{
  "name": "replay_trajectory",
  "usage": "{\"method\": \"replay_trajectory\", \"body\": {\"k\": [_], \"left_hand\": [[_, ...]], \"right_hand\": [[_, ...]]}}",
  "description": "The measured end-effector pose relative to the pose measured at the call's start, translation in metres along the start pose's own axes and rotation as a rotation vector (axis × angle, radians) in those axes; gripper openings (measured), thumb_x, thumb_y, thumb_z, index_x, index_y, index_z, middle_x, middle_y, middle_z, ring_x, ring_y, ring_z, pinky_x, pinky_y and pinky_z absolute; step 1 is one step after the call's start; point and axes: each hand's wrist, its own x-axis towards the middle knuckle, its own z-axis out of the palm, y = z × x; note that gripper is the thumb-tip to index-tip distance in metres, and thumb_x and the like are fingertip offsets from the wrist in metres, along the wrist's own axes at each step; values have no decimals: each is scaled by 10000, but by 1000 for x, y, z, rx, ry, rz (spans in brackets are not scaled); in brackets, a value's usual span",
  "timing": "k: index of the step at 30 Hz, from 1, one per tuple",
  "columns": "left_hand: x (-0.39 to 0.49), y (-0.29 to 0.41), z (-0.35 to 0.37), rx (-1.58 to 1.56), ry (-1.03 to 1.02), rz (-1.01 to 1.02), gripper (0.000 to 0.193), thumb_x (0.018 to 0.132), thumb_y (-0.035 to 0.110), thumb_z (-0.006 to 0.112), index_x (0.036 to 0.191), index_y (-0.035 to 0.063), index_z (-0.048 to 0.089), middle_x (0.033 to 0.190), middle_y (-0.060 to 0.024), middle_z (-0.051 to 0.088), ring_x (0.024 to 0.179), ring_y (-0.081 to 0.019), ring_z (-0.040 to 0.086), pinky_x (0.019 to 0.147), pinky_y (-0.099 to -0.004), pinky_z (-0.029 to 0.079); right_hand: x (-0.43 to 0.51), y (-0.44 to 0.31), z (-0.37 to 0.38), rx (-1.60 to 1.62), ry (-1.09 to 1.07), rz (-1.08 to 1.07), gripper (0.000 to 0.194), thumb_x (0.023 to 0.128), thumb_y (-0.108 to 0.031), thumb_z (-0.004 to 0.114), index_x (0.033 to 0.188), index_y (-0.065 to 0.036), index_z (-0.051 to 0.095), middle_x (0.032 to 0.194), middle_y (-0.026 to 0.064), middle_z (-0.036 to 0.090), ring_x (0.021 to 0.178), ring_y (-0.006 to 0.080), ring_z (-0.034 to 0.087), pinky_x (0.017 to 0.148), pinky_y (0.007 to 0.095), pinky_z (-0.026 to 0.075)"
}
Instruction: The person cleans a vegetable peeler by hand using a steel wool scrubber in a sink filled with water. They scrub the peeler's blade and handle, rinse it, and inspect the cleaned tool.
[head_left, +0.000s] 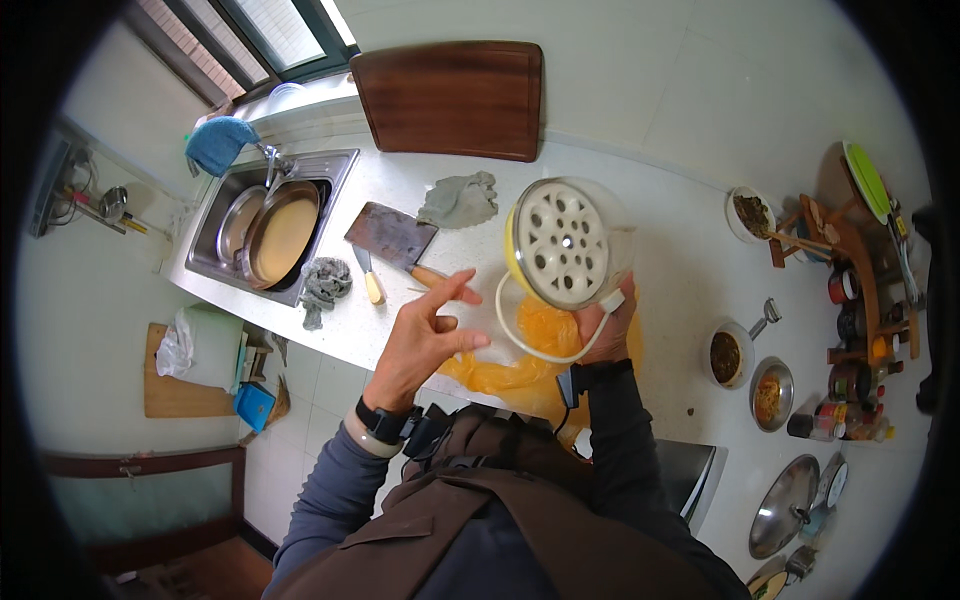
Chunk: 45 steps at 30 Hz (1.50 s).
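My right hand (611, 326) holds an egg cooker (564, 244) from beneath and its near side. The cooker has a yellow base, a white egg tray with round holes and a clear cover, and its white power cord (510, 330) hangs in a loop. My left hand (431, 334) is raised left of the cord with its fingers apart and nothing in them. An orange plastic bag (551, 326) lies on the counter below the cooker. Left of the cooker are a cleaver (390, 234), a small knife (373, 285) and a grey cloth (461, 201).
A steel sink (345, 169) at the left holds a large pan (281, 236); a dark rag (326, 283) lies beside it. A wooden cutting board (450, 97) leans on the wall. Bowls of food (726, 356), bottles, a pot lid (784, 506) and a wooden rack (862, 262) stand right.
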Motion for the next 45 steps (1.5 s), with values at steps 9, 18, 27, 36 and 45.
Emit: {"method": "replay_trajectory", "body": {"k": [9,18,27,36,45], "left_hand": [[-38,-51,-27,811,-358,153,572,719,18,900,1260,46,715,931,-59,581,755,-170,561,698,-308,474],[-22,-39,-29,144,175,-69,235,1002,236,736,890,35,689,682,34,610,539,-21,500,502,-180,369],[8,45,-6,53,215,214,322,955,41,741,1276,29,735,831,5,652,688,-54,544,615,-207,443],[17,88,-4,-29,-64,290,290,1024,40,633,1298,-27,695,1159,-74,658,620,-76,508,672,-264,553],[-35,121,-11,43,-3,233,243,1014,29,625,1223,-61,712,1093,-107,710,557,-64,475,506,-209,396]], "right_hand": [[19,-77,2,132,-60,-154,823,969,-598,596,1622,-157,361,1676,140,339,1536,385,315,1224,712,196],[-39,-116,-17,-156,-170,-195,879,973,-697,517,1626,-137,335,1639,126,383,1492,333,378,1219,583,317],[-135,-58,-30,-631,89,-92,798,1007,-612,530,1571,-63,398,1531,165,520,1345,316,569,1112,457,507],[-142,-25,14,43,-13,405,733,881,-460,691,1352,94,599,1246,250,710,1046,316,742,890,391,634],[-120,-15,22,88,-28,411,821,852,-483,781,1430,49,543,1365,208,653,1217,329,668,1040,473,566]]}}
